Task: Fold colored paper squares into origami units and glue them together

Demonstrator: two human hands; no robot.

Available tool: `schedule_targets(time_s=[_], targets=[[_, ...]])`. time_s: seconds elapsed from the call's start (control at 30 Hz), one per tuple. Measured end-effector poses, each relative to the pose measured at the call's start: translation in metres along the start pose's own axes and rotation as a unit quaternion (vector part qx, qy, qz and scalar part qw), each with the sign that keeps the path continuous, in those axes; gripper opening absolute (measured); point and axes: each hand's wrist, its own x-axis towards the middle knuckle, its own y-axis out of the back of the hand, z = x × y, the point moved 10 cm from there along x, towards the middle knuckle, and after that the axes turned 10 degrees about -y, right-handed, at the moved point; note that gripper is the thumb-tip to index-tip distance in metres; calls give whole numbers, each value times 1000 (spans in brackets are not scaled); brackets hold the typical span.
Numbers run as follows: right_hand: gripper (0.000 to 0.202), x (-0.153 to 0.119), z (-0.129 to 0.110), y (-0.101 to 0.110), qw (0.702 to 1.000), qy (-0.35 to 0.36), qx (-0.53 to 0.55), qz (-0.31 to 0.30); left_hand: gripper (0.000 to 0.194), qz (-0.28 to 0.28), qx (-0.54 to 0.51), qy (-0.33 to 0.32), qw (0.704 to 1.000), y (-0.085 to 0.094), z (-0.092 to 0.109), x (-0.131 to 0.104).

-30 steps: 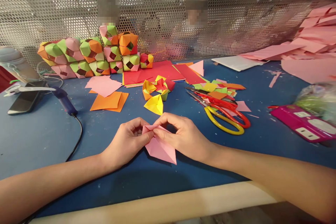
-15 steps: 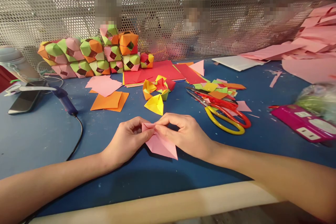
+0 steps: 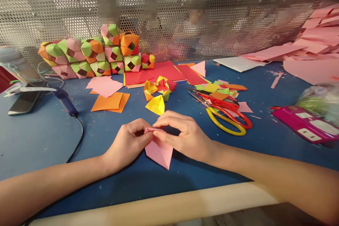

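Observation:
A piece of pink paper (image 3: 160,151), partly folded and tapering to a point towards me, is held just above the blue table. My left hand (image 3: 131,143) pinches its upper left edge between thumb and fingers. From the other side my right hand (image 3: 182,132) grips the top edge, thumb below and fingers over it. The fold under the fingertips is partly hidden. Just beyond my fingers lies a yellow folded paper piece (image 3: 156,105). Behind that sits a cluster of joined folded pieces (image 3: 163,86) in yellow, red and green.
Stacked paper balls (image 3: 92,50) stand at the back left. Orange squares (image 3: 107,101) and pink squares (image 3: 109,87) lie before them. Scissors (image 3: 226,120) rest on paper scraps to the right, near a magenta pack (image 3: 304,122). A blue-handled corded tool (image 3: 65,100) and phone (image 3: 26,99) lie left.
The pink paper has turned in my fingers, its point swinging left and nearer me. My right hand has shifted slightly left, and its fingers now reach over the top edge.

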Motion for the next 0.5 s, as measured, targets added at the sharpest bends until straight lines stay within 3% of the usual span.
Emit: schedule_targets(time_s=[0.23,0.5], targets=[[11,-5,-15,-2,997,70,-35,20,18,-13,16,-45,999,-6,9,-2],[11,-10,-23,-5,990,119,-74,9,15,-29,18,-42,999,-9,8,-2]])
